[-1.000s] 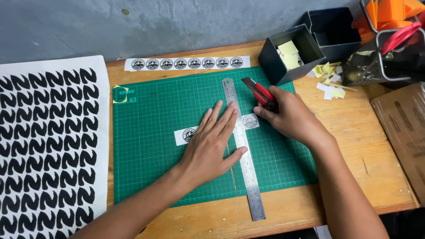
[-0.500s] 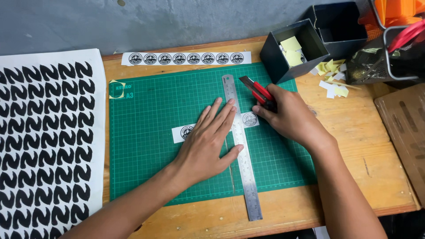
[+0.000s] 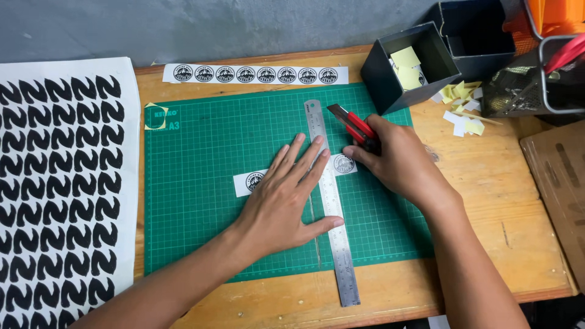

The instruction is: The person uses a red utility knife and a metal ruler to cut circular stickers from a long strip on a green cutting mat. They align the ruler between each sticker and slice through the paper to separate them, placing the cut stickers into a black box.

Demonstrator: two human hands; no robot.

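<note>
Far left, a big white sheet (image 3: 64, 183) of repeated black curved marks lay half on the wooden table (image 3: 487, 183), its edge just beside the green cutting mat (image 3: 201, 152). Along the back of the table, past the mat's far edge, a long strip of round stickers (image 3: 256, 74) sat flat. On the mat, a short sticker strip (image 3: 253, 181) lay crosswise, and the left hand (image 3: 286, 198) was spread open, palm down, over its middle, fingers fanned and fingertips pressing onto the steel ruler (image 3: 329, 195). The ruler ran from the mat's far part down past its near edge, crossing the short strip, whose end with a round sticker showed just right of it. There the right hand (image 3: 396, 161) was clenched around a red-and-black knife (image 3: 353, 126), its blade end angled away, fingertips right beside that sticker. Further right stood a dark open box (image 3: 405, 67) with yellow paper scraps inside, more scraps (image 3: 463, 113) scattered beside it, then a wire basket (image 3: 536, 79).
</note>
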